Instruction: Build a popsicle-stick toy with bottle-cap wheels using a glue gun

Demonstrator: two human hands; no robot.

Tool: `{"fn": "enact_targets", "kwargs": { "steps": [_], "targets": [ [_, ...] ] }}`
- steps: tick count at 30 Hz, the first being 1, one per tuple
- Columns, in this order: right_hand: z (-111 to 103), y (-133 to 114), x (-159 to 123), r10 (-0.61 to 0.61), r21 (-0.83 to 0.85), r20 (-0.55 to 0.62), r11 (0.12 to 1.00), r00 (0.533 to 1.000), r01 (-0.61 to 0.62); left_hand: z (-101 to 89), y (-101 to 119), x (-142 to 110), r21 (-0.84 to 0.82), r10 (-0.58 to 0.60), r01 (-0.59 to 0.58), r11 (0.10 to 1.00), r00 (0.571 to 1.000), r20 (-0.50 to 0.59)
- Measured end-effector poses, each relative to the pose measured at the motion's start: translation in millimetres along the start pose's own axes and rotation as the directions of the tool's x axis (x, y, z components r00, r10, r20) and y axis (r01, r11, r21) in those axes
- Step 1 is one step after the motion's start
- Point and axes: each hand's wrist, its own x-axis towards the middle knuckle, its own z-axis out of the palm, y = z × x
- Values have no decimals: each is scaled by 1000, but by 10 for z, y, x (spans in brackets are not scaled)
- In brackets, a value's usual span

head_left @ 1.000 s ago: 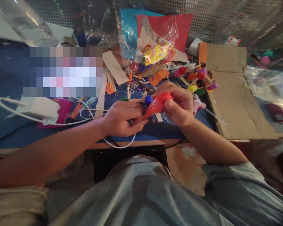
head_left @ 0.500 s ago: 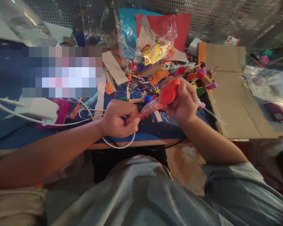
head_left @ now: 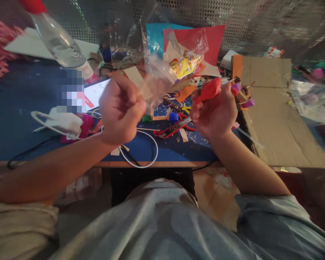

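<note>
My left hand (head_left: 121, 112) pinches a crumpled clear plastic bag (head_left: 158, 83), blurred by motion, above the table. Between the fingers of my right hand (head_left: 219, 117) is a soft red lump of modelling clay (head_left: 210, 90), apart from the bag. Below and between the two hands lie a long red-and-grey tool (head_left: 173, 129), a blue bottle cap (head_left: 173, 117) and small wooden sticks (head_left: 160, 117).
Behind the hands, a clear bag with a yellow packet (head_left: 186, 66) leans near red paper (head_left: 215, 39). Cardboard (head_left: 273, 115) lies at the right. A bottle (head_left: 62, 47), a phone (head_left: 96, 92), a white charger (head_left: 66, 122) and its looped cable (head_left: 157, 146) are at the left.
The red clay has come out of the clear bag and is now in my right hand. My left hand has moved up and left with the bag. The view has shifted left.
</note>
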Motion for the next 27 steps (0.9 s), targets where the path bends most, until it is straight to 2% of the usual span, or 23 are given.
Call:
{"fn": "enact_targets", "kwargs": {
  "steps": [1, 3, 4, 5, 7, 8, 9, 10, 11, 12, 14, 16, 17, 19, 21, 24, 27],
  "targets": [
    [15, 13, -5, -18, 13, -23, 1000, 1000, 19, -40, 24, 93, -17, 35, -38, 999, 985, -167],
    [47, 46, -16, -38, 15, -71, 999, 997, 39, -124, 114, 292, -49, 72, -79, 996, 988, -135],
    [58, 64, -21, -41, 7, -84, 999, 996, 42, -175, 174, 385, 30, 57, -53, 998, 989, -135],
    [64, 82, -23, -42, -6, -90, 999, 995, 42, -235, 234, 466, 203, -21, 53, 978, 988, -154],
    [62, 112, -24, -39, -36, -92, 999, 995, 36, -369, 323, 580, 509, 33, 14, 860, 996, -81],
    [56, 124, -22, -37, -51, -88, 998, 995, 32, -438, 337, 610, 627, 58, -32, 778, 998, -20],
    [49, 134, -20, -31, -65, -83, 998, 996, 26, -501, 321, 622, 716, 48, -26, 698, 999, -10],
    [44, 142, -16, -19, -76, -80, 997, 997, 13, -558, 273, 619, 775, 95, -120, 620, 992, 77],
    [42, 149, -12, -4, -81, -79, 997, 997, -2, -606, 191, 603, 827, 120, -152, 541, 987, 103],
    [42, 154, -8, 9, -79, -81, 997, 997, -16, -645, 77, 577, 864, 66, -156, 478, 988, 142],
    [52, 161, 1, 32, -66, -73, 997, 997, -37, -700, -231, 505, 909, 55, -149, 390, 989, 138],
    [65, 165, 7, 47, -57, -60, 997, 997, -51, -727, -590, 421, 913, -37, -106, 394, 991, 131],
    [70, 165, 8, 56, -53, -55, 997, 997, -59, -730, -761, 381, 890, -41, -97, 445, 991, 129],
    [71, 162, 9, 82, -42, -48, 996, 995, -84, -718, -1030, 314, 867, 23, -97, 490, 995, 98],
    [59, 157, 8, 102, -32, -31, 994, 994, -103, -678, -1148, 277, 882, 107, -125, 455, 991, 86],
    [27, 155, 12, 97, -35, 46, 995, 994, -96, -576, -1031, 283, 903, 170, -144, 406, 982, 80],
    [3, 157, 22, 43, -36, 159, 999, 986, -38, -444, -714, 325, 879, 150, -173, 445, 982, 117]
  ]
}}
